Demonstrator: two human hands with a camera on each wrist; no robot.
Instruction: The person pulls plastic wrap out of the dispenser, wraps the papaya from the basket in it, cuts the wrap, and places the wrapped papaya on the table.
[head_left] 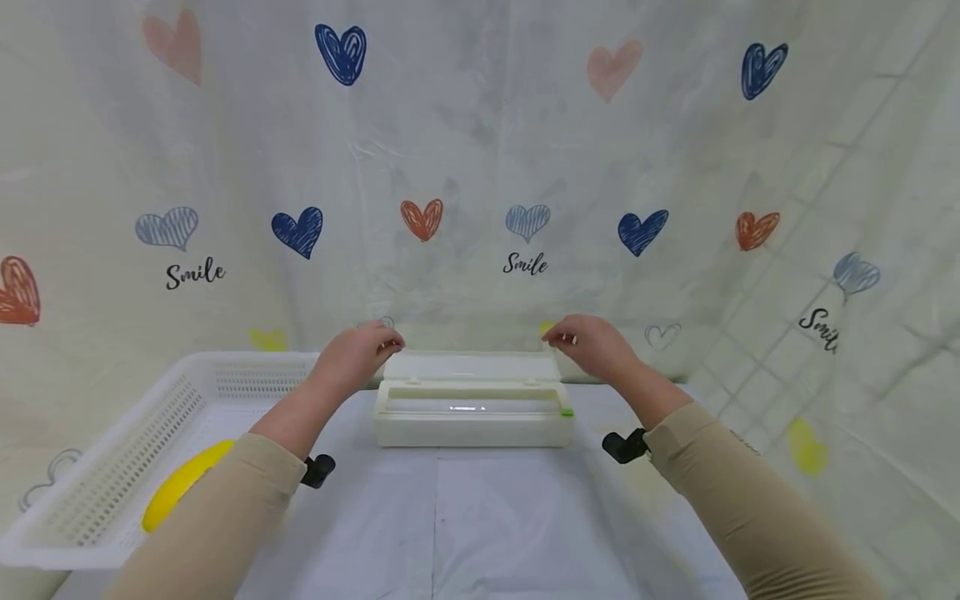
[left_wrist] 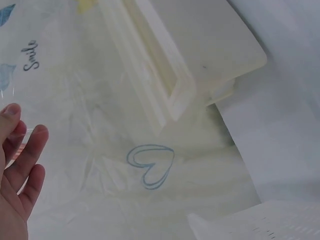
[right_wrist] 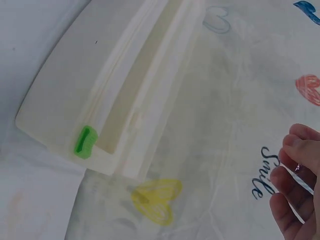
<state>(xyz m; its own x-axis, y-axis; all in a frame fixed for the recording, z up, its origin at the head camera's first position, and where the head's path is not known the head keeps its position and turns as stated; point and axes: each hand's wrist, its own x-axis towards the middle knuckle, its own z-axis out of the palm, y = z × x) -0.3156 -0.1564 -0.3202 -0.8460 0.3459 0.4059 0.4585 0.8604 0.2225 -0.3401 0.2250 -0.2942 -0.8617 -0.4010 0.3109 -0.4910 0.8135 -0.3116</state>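
Observation:
A long white dispenser box point(head_left: 472, 425) lies across the table with its lid point(head_left: 472, 367) tipped back open. It has a green slider point(head_left: 567, 412) at its right end, and the right wrist view shows the slider point(right_wrist: 86, 142) on the box's near corner. My left hand point(head_left: 388, 342) is raised above the lid's left corner with its fingers curled. My right hand point(head_left: 559, 337) mirrors it above the right corner. In the wrist views the left hand point(left_wrist: 22, 145) and the right hand point(right_wrist: 296, 172) appear to pinch a thin clear film, which is only faintly visible.
A white perforated basket point(head_left: 112, 467) stands at the left and holds a yellow object point(head_left: 180, 483); the left wrist view shows its corner point(left_wrist: 260, 225). A heart-printed cloth point(head_left: 525, 167) hangs close behind the box. Pale sheeting point(head_left: 465, 525) covers the table in front.

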